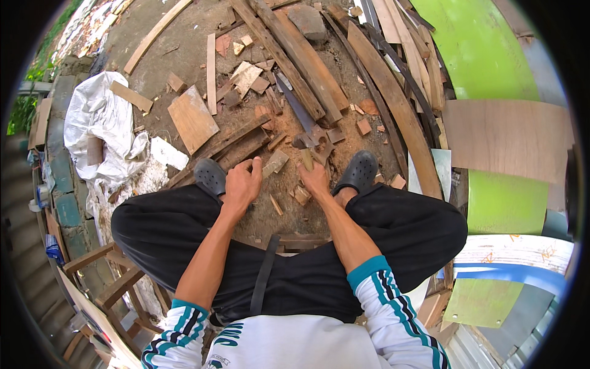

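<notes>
My left hand (243,182) is closed, with its fingers curled at the near end of a short, pale wood block (276,161). The block slants away to the right, and the fingers partly hide where it is gripped. Between the fingers of my right hand (315,178) is a small narrow wood piece (306,160), pointing away from me. Just beyond the hands lies a handsaw (297,109), its blade pointing away and its handle on the sawdust. Small offcuts (301,195) rest on the ground below my right hand.
Long planks (301,58) stretch away ahead, and more boards (393,104) lie to the right. A square wood panel (193,119) and a white sack (101,123) are on the left. Green sheets (485,49) line the right side. A wooden frame (120,289) stands at lower left.
</notes>
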`<action>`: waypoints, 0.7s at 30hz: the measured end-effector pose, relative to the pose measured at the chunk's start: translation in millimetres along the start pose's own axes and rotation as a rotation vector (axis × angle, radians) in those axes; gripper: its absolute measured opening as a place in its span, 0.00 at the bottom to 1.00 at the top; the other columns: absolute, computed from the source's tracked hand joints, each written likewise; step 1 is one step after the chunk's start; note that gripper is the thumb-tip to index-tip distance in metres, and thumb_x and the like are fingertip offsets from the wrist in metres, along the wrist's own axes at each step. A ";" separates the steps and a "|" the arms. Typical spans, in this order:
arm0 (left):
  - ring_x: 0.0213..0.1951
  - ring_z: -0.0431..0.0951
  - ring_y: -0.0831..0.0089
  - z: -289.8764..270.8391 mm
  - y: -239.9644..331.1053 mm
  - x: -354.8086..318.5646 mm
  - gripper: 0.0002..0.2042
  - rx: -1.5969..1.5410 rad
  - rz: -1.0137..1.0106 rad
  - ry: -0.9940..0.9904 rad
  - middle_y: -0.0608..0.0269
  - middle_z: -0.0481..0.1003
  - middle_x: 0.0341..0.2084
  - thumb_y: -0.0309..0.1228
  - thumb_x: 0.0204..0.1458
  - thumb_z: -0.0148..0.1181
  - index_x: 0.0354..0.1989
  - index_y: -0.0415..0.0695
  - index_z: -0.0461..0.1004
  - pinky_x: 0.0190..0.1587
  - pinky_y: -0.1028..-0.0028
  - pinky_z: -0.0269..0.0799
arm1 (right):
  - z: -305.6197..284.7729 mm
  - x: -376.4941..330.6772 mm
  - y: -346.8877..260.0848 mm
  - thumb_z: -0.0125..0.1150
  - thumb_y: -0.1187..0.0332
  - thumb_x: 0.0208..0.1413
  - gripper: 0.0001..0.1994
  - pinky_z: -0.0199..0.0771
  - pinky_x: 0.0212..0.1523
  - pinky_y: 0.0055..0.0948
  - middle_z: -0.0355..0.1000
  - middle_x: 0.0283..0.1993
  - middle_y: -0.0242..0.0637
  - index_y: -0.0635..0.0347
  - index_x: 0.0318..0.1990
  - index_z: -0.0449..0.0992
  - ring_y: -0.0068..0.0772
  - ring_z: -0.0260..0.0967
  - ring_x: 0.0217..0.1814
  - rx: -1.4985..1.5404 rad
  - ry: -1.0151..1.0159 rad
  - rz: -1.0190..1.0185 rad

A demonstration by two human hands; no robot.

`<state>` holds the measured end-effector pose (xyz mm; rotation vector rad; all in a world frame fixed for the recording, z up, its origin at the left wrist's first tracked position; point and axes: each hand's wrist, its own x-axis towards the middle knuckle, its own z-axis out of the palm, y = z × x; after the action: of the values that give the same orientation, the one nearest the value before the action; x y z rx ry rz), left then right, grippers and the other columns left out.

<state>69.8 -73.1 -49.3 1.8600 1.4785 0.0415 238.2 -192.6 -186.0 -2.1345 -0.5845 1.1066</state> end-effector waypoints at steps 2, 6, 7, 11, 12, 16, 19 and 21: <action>0.31 0.79 0.41 3.9 2.1 -0.8 0.26 -0.051 -0.028 0.042 0.34 0.76 0.23 0.47 0.62 0.46 0.38 0.33 0.81 0.40 0.53 0.73 | 13.9 -1.4 -6.0 0.61 0.55 0.57 0.19 0.69 0.29 0.45 0.72 0.23 0.44 0.69 0.34 0.76 0.42 0.70 0.24 0.029 0.122 -0.009; 0.31 0.78 0.40 6.6 2.3 3.7 0.26 -0.070 -0.050 0.034 0.34 0.76 0.24 0.47 0.62 0.45 0.33 0.34 0.80 0.39 0.52 0.71 | 35.9 -5.8 1.7 0.62 0.57 0.55 0.17 0.69 0.30 0.45 0.73 0.24 0.43 0.68 0.33 0.76 0.41 0.70 0.24 0.048 0.016 0.201; 0.31 0.78 0.40 6.2 2.0 4.8 0.26 -0.047 -0.051 0.031 0.35 0.76 0.24 0.47 0.62 0.45 0.32 0.34 0.80 0.39 0.52 0.71 | 34.7 -4.6 7.0 0.63 0.58 0.54 0.17 0.69 0.29 0.45 0.73 0.24 0.44 0.68 0.33 0.76 0.41 0.70 0.24 -0.022 -0.021 0.224; 0.31 0.78 0.39 6.6 -5.3 7.6 0.26 -0.051 -0.051 0.074 0.36 0.77 0.25 0.46 0.62 0.44 0.30 0.34 0.79 0.39 0.52 0.70 | 20.3 -4.3 2.8 0.63 0.59 0.53 0.17 0.69 0.29 0.46 0.74 0.24 0.46 0.70 0.33 0.76 0.44 0.71 0.24 -0.084 -0.046 0.240; 0.31 0.78 0.39 7.5 -3.7 8.1 0.25 -0.053 -0.062 0.064 0.36 0.77 0.25 0.46 0.62 0.44 0.30 0.34 0.79 0.39 0.52 0.70 | 18.8 -5.4 3.7 0.63 0.59 0.53 0.17 0.69 0.29 0.46 0.74 0.24 0.46 0.70 0.33 0.76 0.45 0.72 0.24 -0.045 -0.017 0.235; 0.30 0.78 0.40 7.4 2.2 5.5 0.25 -0.063 -0.089 0.066 0.37 0.77 0.24 0.45 0.62 0.44 0.29 0.35 0.78 0.39 0.52 0.70 | 23.9 -2.6 -9.7 0.61 0.60 0.54 0.17 0.74 0.35 0.48 0.78 0.31 0.51 0.67 0.42 0.78 0.50 0.77 0.31 -0.019 0.081 0.109; 0.30 0.78 0.40 12.2 8.0 6.2 0.24 -0.059 -0.080 0.070 0.37 0.77 0.23 0.45 0.61 0.44 0.30 0.35 0.78 0.39 0.52 0.70 | 38.4 -9.3 -0.2 0.61 0.59 0.54 0.19 0.75 0.37 0.48 0.78 0.33 0.53 0.68 0.43 0.78 0.53 0.78 0.34 -0.052 0.058 0.121; 0.30 0.78 0.42 12.2 12.5 5.5 0.24 -0.047 -0.091 0.064 0.38 0.77 0.23 0.45 0.60 0.44 0.30 0.35 0.80 0.40 0.54 0.71 | 45.2 -13.9 11.5 0.60 0.58 0.54 0.19 0.75 0.38 0.48 0.78 0.33 0.54 0.68 0.43 0.78 0.54 0.78 0.36 -0.139 -0.100 0.219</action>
<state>87.5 -75.4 -53.4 1.7663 1.5906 0.0921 193.9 -193.9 -206.1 -2.3157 -0.4942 1.3326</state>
